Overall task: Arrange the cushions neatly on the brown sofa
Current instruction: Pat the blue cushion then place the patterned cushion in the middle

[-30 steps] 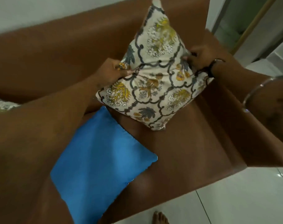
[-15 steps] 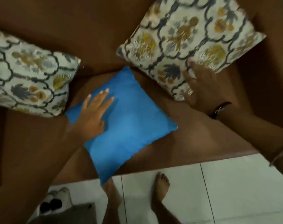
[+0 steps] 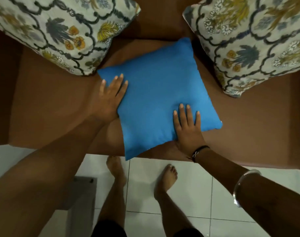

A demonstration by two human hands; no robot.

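Observation:
A plain blue cushion (image 3: 156, 93) lies flat in the middle of the brown sofa (image 3: 51, 108), turned at a slight angle, its lower corner hanging over the seat's front edge. My left hand (image 3: 109, 98) grips its left edge with the fingers on top. My right hand (image 3: 188, 129) holds the lower right edge, fingers spread on the fabric and thumb hidden beneath. A floral cushion (image 3: 60, 31) leans at the back left, and a second floral cushion (image 3: 252, 43) leans at the back right. Neither touches my hands.
White floor tiles (image 3: 205, 194) run along the sofa's front. My bare feet (image 3: 116, 170) stand close to the seat edge. A grey object (image 3: 80, 199) sits on the floor at the lower left, partly behind my left arm.
My right hand has left the right floral cushion and come onto the blue cushion. My left hand slid to the blue cushion's left edge. The view has tipped down and centred on the blue cushion.

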